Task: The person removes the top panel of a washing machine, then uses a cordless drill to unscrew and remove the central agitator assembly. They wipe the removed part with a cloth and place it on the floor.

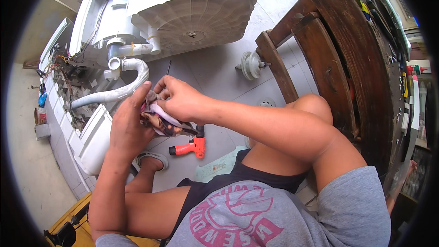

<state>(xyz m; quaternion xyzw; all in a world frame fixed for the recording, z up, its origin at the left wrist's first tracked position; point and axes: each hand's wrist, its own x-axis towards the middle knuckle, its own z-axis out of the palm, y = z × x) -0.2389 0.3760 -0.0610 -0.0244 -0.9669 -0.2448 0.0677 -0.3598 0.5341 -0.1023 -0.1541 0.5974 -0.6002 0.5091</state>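
Note:
A crumpled, multicoloured rag (pixel 161 121) is bunched between my two hands, above the floor. My left hand (pixel 130 126) is closed round its left side, thumb pointing up. From the right, my right hand (pixel 186 102) pinches the top of the rag with bent fingers. Whether the folds wrap some small part I cannot make out. Just beyond my hands a grey corrugated drain hose (pixel 142 77) curves from the valve of a tipped washing machine (pixel 196 16), whose ribbed underside faces me. Below the rag, an orange-red cordless drill (pixel 195 146) lies on the floor.
A thin dark rod (pixel 169 67) lies past my right hand. Farther right, a pale round pulley-like part (pixel 250 66) rests on the tiles beside a dark wooden table (pixel 366 41) with tools on it. An opened white panel with wiring (pixel 68 91) stands at left.

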